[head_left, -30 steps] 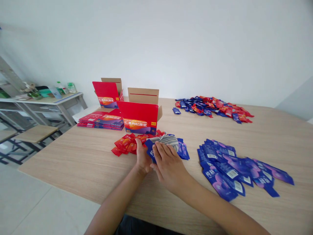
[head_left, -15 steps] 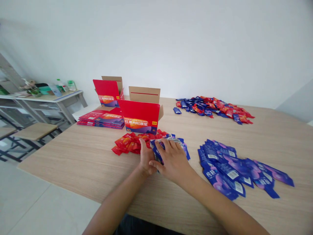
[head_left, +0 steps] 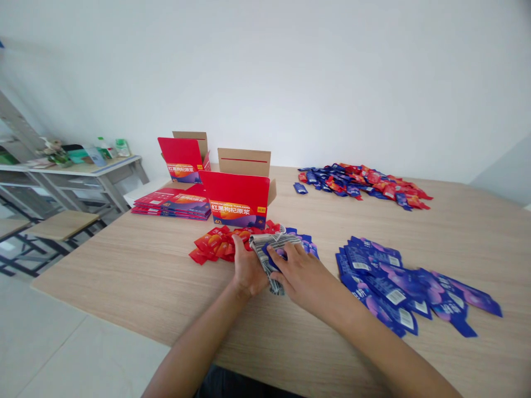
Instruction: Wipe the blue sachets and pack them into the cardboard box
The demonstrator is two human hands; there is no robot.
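Note:
My left hand [head_left: 249,273] is closed around a folded grey-and-white striped cloth [head_left: 260,241], supporting it from below and the left. My right hand [head_left: 309,276] lies over the cloth with its fingers closed on a blue sachet [head_left: 269,257], pressed against the stripes. Most of that sachet is hidden under the fingers. Just behind both hands, red sachets [head_left: 213,243] lie in a heap, and several blue sachets [head_left: 309,244] show beyond my right knuckles. An open red carton [head_left: 237,199] stands upright behind the red heap.
A second open red carton [head_left: 182,157] stands behind a stack of flattened cartons [head_left: 170,203] at left. More blue sachets [head_left: 388,282] are spread at right. A mixed red and blue pile [head_left: 357,179] lies near the wall. Stools [head_left: 64,225] and a side table [head_left: 99,168] are at left.
My right hand has slid right and slightly down across the cloth, fingers curling in. More of the striped cloth is uncovered, and less of the blue sachet shows. The view shifted slightly.

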